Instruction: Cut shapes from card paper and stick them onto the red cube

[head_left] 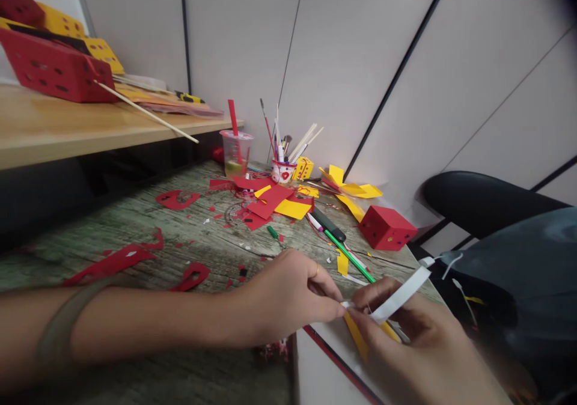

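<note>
The left hand (pixel 288 294) and the right hand (pixel 406 327) meet at the near right edge of the tabletop (pixel 180 243). The fingertips of the left hand are pressed together, pinching the near end of a white paper strip (pixel 401 297). The right hand pinches the same strip just beside them, and the rest of the strip runs up and to the right over its fingers. A yellow paper piece (pixel 356 333) shows under the strip, between the two hands; whether the right hand also grips it cannot be told.

The step in hand looks like peeling or fixing the strip onto the yellow piece. To do it well, the two pinches should stay close together, so that the thin end does not curl or tear, and the strip should be kept taut and in line with the yellow edge. Light pressure is enough, since paper creases easily.

Farther off on the tabletop lie red paper scraps (pixel 112 264), a green pen (pixel 349 256) and a red paper box (pixel 386 228). A plastic cup (pixel 236 152) and a small pot of brushes (pixel 283 170) stand at the far side, well apart from the hands.
</note>
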The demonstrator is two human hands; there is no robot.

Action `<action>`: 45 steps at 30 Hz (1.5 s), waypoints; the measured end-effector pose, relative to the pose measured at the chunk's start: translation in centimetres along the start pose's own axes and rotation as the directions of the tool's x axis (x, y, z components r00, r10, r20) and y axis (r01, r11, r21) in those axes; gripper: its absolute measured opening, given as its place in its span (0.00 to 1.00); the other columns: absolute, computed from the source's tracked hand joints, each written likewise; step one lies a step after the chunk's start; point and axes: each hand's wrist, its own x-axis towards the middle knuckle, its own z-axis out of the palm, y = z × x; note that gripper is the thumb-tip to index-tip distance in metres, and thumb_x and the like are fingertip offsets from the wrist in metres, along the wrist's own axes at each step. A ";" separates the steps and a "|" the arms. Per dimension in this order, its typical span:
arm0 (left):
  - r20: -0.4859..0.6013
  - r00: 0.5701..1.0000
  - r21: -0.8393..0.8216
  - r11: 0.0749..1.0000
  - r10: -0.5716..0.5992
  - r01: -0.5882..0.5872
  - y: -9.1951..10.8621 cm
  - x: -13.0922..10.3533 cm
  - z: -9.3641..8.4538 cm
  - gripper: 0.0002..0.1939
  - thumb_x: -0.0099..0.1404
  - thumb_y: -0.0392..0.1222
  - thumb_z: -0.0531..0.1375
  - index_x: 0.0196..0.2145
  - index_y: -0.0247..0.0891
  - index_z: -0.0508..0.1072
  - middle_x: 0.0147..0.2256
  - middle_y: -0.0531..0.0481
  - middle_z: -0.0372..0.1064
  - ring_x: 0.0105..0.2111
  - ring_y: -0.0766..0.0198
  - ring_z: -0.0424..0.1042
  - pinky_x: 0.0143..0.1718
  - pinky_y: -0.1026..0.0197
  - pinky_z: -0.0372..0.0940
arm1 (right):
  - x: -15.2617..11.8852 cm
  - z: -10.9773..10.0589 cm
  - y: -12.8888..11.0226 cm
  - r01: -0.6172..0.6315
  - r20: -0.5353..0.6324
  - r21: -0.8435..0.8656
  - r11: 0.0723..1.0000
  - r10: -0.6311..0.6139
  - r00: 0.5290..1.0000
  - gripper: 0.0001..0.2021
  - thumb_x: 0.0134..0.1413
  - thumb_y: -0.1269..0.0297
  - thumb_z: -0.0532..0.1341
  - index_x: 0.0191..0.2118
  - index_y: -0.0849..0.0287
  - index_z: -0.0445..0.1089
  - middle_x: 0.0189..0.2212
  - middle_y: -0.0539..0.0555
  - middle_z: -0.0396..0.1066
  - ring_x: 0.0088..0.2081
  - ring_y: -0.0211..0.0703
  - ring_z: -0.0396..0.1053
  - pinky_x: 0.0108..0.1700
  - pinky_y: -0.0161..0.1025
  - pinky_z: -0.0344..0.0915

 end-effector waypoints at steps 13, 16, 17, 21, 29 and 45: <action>-0.170 0.939 0.428 0.880 0.300 -0.204 0.6 -0.8 0.8 0.05 0.47 0.29 0.55 0.20 0.36 0.69 0.20 0.56 0.63 0.26 0.70 0.61 0.26 0.69 0.54 | -0.1 1.1 -0.7 -0.048 -0.012 0.032 0.998 0.049 0.999 0.05 0.41 0.70 0.57 0.21 0.55 0.61 0.17 0.43 0.64 0.20 0.35 0.64 0.24 0.31 0.59; -0.123 0.890 0.511 0.797 0.439 -0.323 0.8 -0.7 0.8 0.05 0.47 0.28 0.55 0.19 0.35 0.67 0.18 0.56 0.63 0.26 0.68 0.59 0.27 0.68 0.54 | 0.1 1.2 -1.0 -0.135 -0.020 0.071 0.988 0.137 0.990 0.05 0.40 0.72 0.56 0.21 0.55 0.59 0.16 0.43 0.60 0.19 0.35 0.61 0.20 0.30 0.56; -0.101 0.874 0.534 0.767 0.475 -0.355 0.6 -0.5 0.7 0.05 0.48 0.28 0.55 0.20 0.35 0.67 0.19 0.56 0.63 0.26 0.68 0.58 0.28 0.67 0.54 | 0.2 1.1 -1.1 -0.164 -0.007 0.095 0.982 0.165 0.986 0.05 0.39 0.72 0.56 0.21 0.55 0.60 0.15 0.43 0.59 0.18 0.35 0.60 0.19 0.30 0.55; -0.054 0.854 0.588 0.708 0.517 -0.391 -0.6 0.3 -0.3 0.06 0.51 0.29 0.53 0.21 0.33 0.68 0.21 0.51 0.64 0.28 0.64 0.57 0.31 0.62 0.53 | 0.3 -0.1 -0.9 -0.217 0.080 0.184 0.959 0.205 0.975 0.04 0.39 0.71 0.57 0.22 0.55 0.60 0.15 0.42 0.59 0.17 0.34 0.59 0.17 0.28 0.56; -0.060 0.966 0.285 0.932 0.252 -0.225 -0.3 1.3 -2.2 0.07 0.56 0.39 0.56 0.29 0.35 0.74 0.26 0.51 0.70 0.28 0.67 0.65 0.27 0.67 0.58 | 1.0 -2.0 0.2 0.053 0.254 -0.209 0.977 0.002 0.967 0.05 0.50 0.65 0.51 0.28 0.55 0.63 0.25 0.50 0.67 0.26 0.41 0.65 0.26 0.37 0.61; 0.089 0.993 -0.227 0.969 -0.082 0.100 1.6 0.8 -1.8 0.09 0.53 0.40 0.57 0.29 0.33 0.74 0.28 0.50 0.70 0.27 0.69 0.66 0.26 0.69 0.62 | 1.4 -1.6 1.3 0.320 0.465 -0.385 0.866 -0.117 0.877 0.15 0.57 0.66 0.46 0.44 0.51 0.66 0.53 0.58 0.56 0.46 0.51 0.64 0.41 0.48 0.64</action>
